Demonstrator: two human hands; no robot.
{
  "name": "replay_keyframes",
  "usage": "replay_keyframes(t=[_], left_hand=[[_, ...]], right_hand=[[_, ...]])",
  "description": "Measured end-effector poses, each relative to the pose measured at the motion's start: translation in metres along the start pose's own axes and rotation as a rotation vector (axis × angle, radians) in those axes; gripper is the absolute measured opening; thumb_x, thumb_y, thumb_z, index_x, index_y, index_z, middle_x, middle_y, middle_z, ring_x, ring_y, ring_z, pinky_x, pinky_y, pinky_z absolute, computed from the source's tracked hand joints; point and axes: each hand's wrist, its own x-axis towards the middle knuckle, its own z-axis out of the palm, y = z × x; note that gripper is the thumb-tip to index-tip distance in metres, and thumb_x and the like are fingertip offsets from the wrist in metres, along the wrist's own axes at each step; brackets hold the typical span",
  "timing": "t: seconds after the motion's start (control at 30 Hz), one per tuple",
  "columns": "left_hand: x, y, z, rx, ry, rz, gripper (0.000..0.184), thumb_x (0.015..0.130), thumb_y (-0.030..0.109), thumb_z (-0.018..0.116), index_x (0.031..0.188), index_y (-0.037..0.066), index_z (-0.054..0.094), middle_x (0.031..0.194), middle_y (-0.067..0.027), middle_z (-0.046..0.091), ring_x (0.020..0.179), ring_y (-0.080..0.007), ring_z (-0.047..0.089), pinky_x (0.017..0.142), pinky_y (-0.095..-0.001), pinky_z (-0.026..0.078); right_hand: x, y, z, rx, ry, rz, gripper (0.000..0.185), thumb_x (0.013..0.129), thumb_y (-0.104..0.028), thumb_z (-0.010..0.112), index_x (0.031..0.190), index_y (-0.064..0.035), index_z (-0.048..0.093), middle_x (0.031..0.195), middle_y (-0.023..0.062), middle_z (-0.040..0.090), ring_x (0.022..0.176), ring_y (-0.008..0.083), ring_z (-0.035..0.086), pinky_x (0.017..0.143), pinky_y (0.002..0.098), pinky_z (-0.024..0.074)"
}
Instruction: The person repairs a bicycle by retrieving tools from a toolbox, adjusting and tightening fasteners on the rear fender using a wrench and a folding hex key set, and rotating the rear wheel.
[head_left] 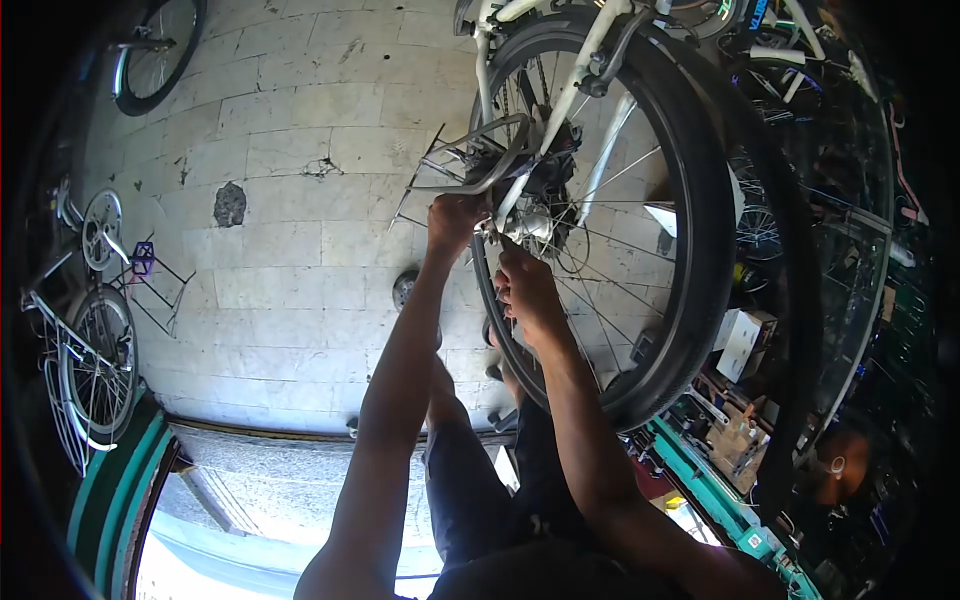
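Observation:
A bicycle wheel with a black tyre (pixel 708 230) stands in a white frame (pixel 575 85), right of centre. My left hand (pixel 457 222) is closed at the lower end of a grey metal rack or stand part (pixel 500 170), close to the wheel's hub (pixel 537 225). Just below the hub, my right hand (pixel 525 285) has its fingers curled round something I cannot make out, in front of the spokes. What my left fingers grip is also too small to tell.
Another bicycle (pixel 100 340) is at the far left, and a wheel (pixel 160 50) at the upper left. A loose black tyre (pixel 800 250) hangs at the right. Tools and boxes (pixel 742 345) lie on the right beside a green ledge (pixel 700 490).

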Motion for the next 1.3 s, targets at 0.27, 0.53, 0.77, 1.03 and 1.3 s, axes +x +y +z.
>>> replay_keyframes(t=[0.27, 0.53, 0.77, 1.03, 1.3], left_hand=[[0.000, -0.041, 0.027, 0.093, 0.193, -0.150, 0.027, 0.092, 0.032, 0.057, 0.092, 0.007, 0.068, 0.088, -0.0212, 0.069, 0.087, -0.0447, 0.066, 0.073, -0.0529, 0.051], [-0.005, -0.035, 0.017, -0.028, 0.034, 0.105, 0.021, 0.089, 0.024, 0.058, 0.101, 0.008, 0.062, 0.085, -0.0185, 0.066, 0.081, -0.0430, 0.064, 0.066, -0.0489, 0.049], [0.005, -0.070, 0.035, -0.078, 0.135, 0.155, 0.023, 0.091, 0.026, 0.056, 0.097, 0.006, 0.064, 0.084, -0.0192, 0.067, 0.078, -0.0423, 0.064, 0.066, -0.0476, 0.049], [0.000, -0.032, 0.023, -0.132, 0.139, -0.108, 0.030, 0.091, 0.029, 0.057, 0.085, 0.001, 0.066, 0.076, -0.0214, 0.066, 0.076, -0.0397, 0.066, 0.067, -0.0462, 0.047], [-0.001, -0.034, 0.019, -0.092, 0.099, -0.026, 0.037, 0.100, 0.027, 0.052, 0.079, -0.001, 0.062, 0.068, -0.0038, 0.057, 0.065, -0.0120, 0.046, 0.061, -0.0342, 0.039]], right_hand=[[0.033, 0.032, 0.046, -0.389, 0.255, -0.474, 0.037, 0.098, -0.015, 0.046, 0.133, -0.0020, 0.043, 0.089, 0.0213, 0.061, 0.075, 0.0408, 0.060, 0.068, 0.0502, 0.0475], [0.017, 0.025, 0.098, -0.593, 0.340, -0.427, 0.073, 0.089, -0.001, 0.049, 0.145, 0.0152, 0.005, 0.109, 0.0439, 0.047, 0.088, 0.0514, 0.060, 0.079, 0.0513, 0.0518], [0.016, 0.025, 0.066, -0.442, 0.193, -0.482, 0.064, 0.090, -0.001, 0.047, 0.146, 0.0111, 0.019, 0.127, 0.0414, 0.048, 0.108, 0.0571, 0.055, 0.091, 0.0566, 0.0469], [0.005, -0.005, 0.015, 0.224, 0.025, -0.090, 0.052, 0.092, -0.011, 0.053, 0.143, -0.0121, 0.045, 0.071, -0.0032, 0.048, 0.048, 0.0026, 0.035, 0.041, 0.0199, 0.0258], [0.001, -0.009, -0.004, 0.384, -0.113, 0.131, 0.035, 0.099, -0.029, 0.055, 0.132, -0.0188, 0.049, 0.070, -0.0035, 0.047, 0.045, 0.0025, 0.035, 0.037, 0.0177, 0.0245]])
